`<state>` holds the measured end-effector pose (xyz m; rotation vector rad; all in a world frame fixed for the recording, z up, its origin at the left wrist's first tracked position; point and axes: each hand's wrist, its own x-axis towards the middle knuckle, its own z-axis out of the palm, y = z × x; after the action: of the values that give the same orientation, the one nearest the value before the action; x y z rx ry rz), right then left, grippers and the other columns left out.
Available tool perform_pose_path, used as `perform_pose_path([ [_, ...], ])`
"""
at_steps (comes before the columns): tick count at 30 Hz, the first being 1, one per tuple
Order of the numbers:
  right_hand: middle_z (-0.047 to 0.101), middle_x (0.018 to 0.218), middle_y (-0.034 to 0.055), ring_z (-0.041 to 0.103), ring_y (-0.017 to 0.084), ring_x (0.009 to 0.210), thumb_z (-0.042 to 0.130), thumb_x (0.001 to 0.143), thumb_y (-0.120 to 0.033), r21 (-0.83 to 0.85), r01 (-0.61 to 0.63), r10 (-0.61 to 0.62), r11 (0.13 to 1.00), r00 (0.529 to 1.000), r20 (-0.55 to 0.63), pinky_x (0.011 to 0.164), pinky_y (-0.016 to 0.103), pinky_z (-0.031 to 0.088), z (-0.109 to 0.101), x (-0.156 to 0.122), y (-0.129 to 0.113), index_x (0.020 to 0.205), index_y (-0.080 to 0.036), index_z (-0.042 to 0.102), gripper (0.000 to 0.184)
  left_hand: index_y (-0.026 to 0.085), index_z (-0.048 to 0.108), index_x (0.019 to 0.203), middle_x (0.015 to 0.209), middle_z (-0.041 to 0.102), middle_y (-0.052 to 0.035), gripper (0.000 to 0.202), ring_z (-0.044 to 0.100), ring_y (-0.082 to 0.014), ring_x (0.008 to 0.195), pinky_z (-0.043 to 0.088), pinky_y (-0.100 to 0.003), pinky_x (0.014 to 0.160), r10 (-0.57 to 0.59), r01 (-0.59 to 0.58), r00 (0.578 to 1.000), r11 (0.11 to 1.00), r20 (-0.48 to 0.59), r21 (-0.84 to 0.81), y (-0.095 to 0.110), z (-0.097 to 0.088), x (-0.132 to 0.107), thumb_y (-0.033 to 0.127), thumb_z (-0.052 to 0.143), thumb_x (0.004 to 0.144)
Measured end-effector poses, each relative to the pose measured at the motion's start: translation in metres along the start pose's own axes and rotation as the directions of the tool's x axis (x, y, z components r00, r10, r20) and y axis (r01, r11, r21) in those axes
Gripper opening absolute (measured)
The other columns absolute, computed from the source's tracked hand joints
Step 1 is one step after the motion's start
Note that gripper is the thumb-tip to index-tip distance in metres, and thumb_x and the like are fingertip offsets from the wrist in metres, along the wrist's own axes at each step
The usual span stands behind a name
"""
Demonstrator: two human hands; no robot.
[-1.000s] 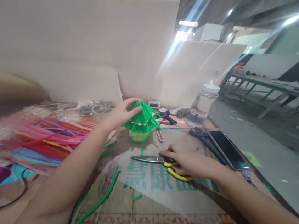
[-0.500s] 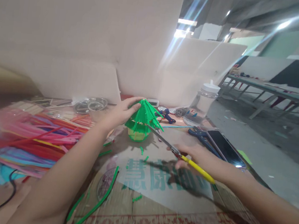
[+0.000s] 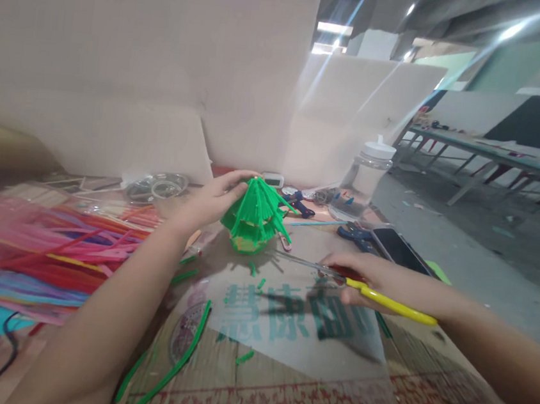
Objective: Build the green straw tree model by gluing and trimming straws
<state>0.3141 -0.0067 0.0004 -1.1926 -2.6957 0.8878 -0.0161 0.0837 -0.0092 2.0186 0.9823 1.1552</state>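
A small model hut with a cone-shaped roof of green pipe cleaners [image 3: 254, 210] stands upright on the worktop. Its yellow-green base shows beneath the uneven roof strands. My left hand [image 3: 223, 192] grips the roof near its peak from the left, the fingertips partly hidden behind it. To the right, my right hand [image 3: 364, 270] is closed around scissors with yellow handles [image 3: 397, 304]. Their blades point left, the tips just off the hut's lower right side. Short green offcuts [image 3: 244, 357] and a longer green pipe cleaner [image 3: 183, 361] lie in front.
Bundles of coloured pipe cleaners [image 3: 63, 244] cover the left side. Behind the hut are a dark blue tool [image 3: 303, 207] and a clear water bottle [image 3: 361, 183]. A phone [image 3: 402, 251] lies beside blue-handled pliers [image 3: 356, 233] at right. White boards [image 3: 258, 85] stand behind.
The scissors have drawn away from the roof edge, moving right and slightly down with my right hand. My left hand stays on the hut, which looks slightly turned or tilted.
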Motion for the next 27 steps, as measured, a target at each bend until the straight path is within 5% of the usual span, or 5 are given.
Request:
perform_pose_path([
  [7, 0.067, 0.106, 0.0097, 0.062, 0.024, 0.092, 0.046, 0.092, -0.061, -0.029, -0.009, 0.013, 1.000, 0.991, 0.131, 0.077, 0.034, 0.049, -0.036, 0.011, -0.013, 0.113, -0.018, 0.063, 0.051, 0.019, 0.064, 0.126, 0.127, 0.066, -0.0079, 0.040, 0.059, -0.0248, 0.118, 0.042, -0.041, 0.107, 0.116, -0.099, 0.992, 0.956, -0.047, 0.275, 0.014, 0.012, -0.001, 0.041, 0.048, 0.097],
  [11, 0.071, 0.104, 0.0074, 0.064, 0.027, 0.095, 0.048, 0.089, -0.066, -0.138, -0.062, 0.074, 0.988, 0.994, 0.084, 0.080, 0.037, 0.050, -0.052, 0.017, -0.020, 0.111, -0.022, 0.069, 0.053, 0.019, 0.063, 0.127, 0.128, 0.066, -0.0079, 0.040, 0.060, -0.0238, 0.117, 0.042, -0.040, 0.107, 0.155, -0.141, 0.988, 0.944, -0.023, 0.299, 0.015, 0.014, 0.000, 0.040, 0.046, 0.098],
  [21, 0.068, 0.079, 0.0037, 0.062, 0.024, 0.077, 0.060, 0.081, -0.068, -0.112, -0.096, 0.101, 0.989, 0.994, 0.037, 0.068, 0.035, 0.050, -0.067, 0.031, -0.027, 0.095, -0.028, 0.072, 0.044, 0.023, 0.060, 0.130, 0.131, 0.064, -0.0059, 0.040, 0.056, -0.0236, 0.122, 0.037, -0.040, 0.111, 0.188, -0.183, 0.982, 0.912, 0.024, 0.366, 0.017, 0.012, -0.002, 0.040, 0.045, 0.098],
  [27, 0.065, 0.078, 0.0023, 0.061, 0.021, 0.076, 0.060, 0.081, -0.068, -0.046, -0.075, 0.078, 0.996, 0.994, 0.079, 0.064, 0.033, 0.049, -0.065, 0.031, -0.029, 0.093, -0.026, 0.071, 0.044, 0.021, 0.061, 0.129, 0.130, 0.064, -0.0071, 0.041, 0.057, -0.0242, 0.119, 0.039, -0.040, 0.110, 0.116, -0.105, 0.993, 0.949, -0.020, 0.296, 0.015, 0.012, 0.000, 0.042, 0.046, 0.098],
])
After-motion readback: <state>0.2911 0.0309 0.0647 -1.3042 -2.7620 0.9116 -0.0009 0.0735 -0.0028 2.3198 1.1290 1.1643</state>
